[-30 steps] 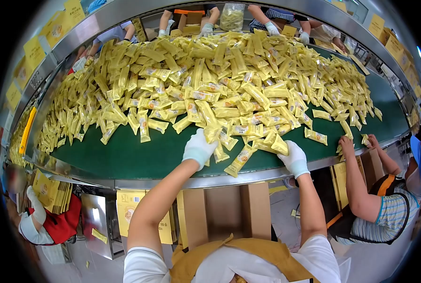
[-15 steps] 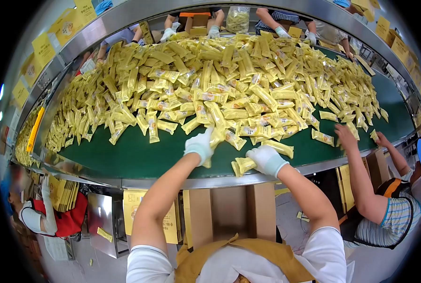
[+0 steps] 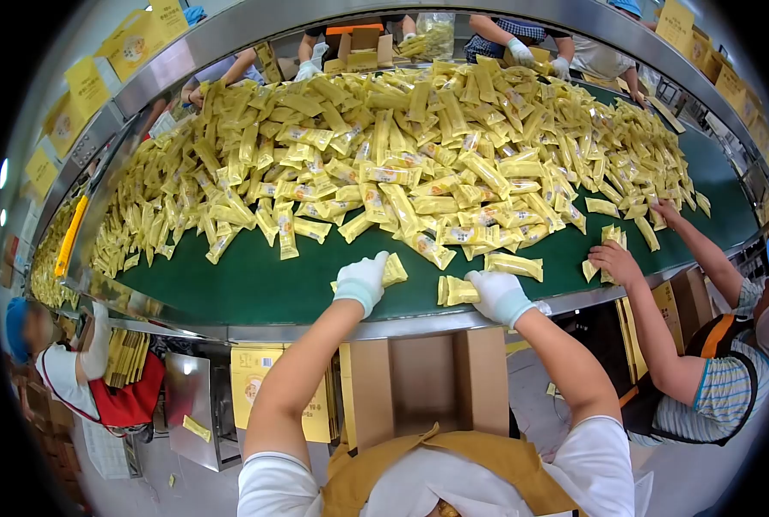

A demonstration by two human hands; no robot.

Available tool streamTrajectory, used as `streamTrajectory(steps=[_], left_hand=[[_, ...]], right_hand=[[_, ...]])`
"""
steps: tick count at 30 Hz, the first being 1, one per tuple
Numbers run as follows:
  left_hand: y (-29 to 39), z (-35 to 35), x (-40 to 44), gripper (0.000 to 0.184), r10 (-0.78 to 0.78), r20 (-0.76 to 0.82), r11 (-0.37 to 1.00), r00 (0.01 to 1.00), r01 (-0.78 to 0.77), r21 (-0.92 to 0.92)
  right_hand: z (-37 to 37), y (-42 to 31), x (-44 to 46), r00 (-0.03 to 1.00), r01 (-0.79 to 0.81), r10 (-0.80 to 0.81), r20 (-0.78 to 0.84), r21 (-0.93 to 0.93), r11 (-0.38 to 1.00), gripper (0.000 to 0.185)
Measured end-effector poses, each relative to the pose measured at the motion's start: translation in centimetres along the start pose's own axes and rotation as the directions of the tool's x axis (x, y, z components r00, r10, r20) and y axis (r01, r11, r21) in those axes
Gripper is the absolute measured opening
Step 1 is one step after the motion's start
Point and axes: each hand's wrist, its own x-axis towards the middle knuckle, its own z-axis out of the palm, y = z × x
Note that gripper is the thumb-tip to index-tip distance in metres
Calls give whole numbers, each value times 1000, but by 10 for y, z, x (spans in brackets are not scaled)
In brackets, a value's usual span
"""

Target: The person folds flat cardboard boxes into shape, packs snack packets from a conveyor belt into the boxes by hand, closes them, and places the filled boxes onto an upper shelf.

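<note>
At the far left, a person in a red apron [image 3: 130, 398] is standing by some flat yellow cartons [image 3: 128, 358]. A big pile [image 3: 384, 164] of yellow packs is covering much of the green belt [image 3: 195, 293]. Near the belt's front edge, the left hand [image 3: 361, 283], in a white glove, is curling its fingers around a yellow pack [image 3: 394, 270], and one end is poking out to the right. I cannot tell if it is holding more than one. Below, between the arms, a brown box [image 3: 423, 370] is standing open. The right hand [image 3: 499, 297], gloved too, is bending its fingers over a small bunch [image 3: 458, 291] of packs and holding it. Just above, a loose pack [image 3: 514, 266] is lying on the belt. Further right, another person's bare hand [image 3: 613, 261] is gripping some packs.
</note>
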Motion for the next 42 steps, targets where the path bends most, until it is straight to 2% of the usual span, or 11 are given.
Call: streamTrajectory(steps=[3,9,14,17,21,23,28,31,35,40,42], left_hand=[[-21,15,5,66,99,-204,993,974,-84,85],[-40,44,-30,86,342,-507,938,791,-254,236],[-37,0,-36,116,123,-39,992,992,-124,-25],[-48,18,-23,120,204,-206,978,957,-191,83],[-51,11,-14,123,214,69,974,974,-218,60],[-54,10,-14,113,326,3,945,945,-326,3],[-15,-21,17,95,559,-127,798,819,-574,-183],[12,-18,65,90,695,-225,684,683,-725,-86],[34,-27,90,92,643,80,763,762,-646,28],[28,-14,74,94,692,4,707,721,-680,194],[28,-26,57,95,590,128,799,797,-599,44]], right_hand=[[-1,6,-15,981,4,-31,-191,-139,990,22],[25,11,-55,932,7,-98,-349,-252,968,67],[23,15,-62,948,36,-109,-299,-241,970,99],[-8,9,-50,995,-104,104,1,-63,993,102],[-29,15,-37,992,-110,118,54,-136,985,96],[-62,22,-32,964,-228,225,144,4,974,88],[-44,84,-21,981,-155,168,-94,133,979,85],[-36,95,-11,954,-274,207,215,356,893,84],[-45,69,-27,944,-311,280,175,188,932,84],[-36,37,-43,996,21,-37,-86,-185,983,81],[-35,32,-39,1000,-5,5,-5,20,1000,80]])
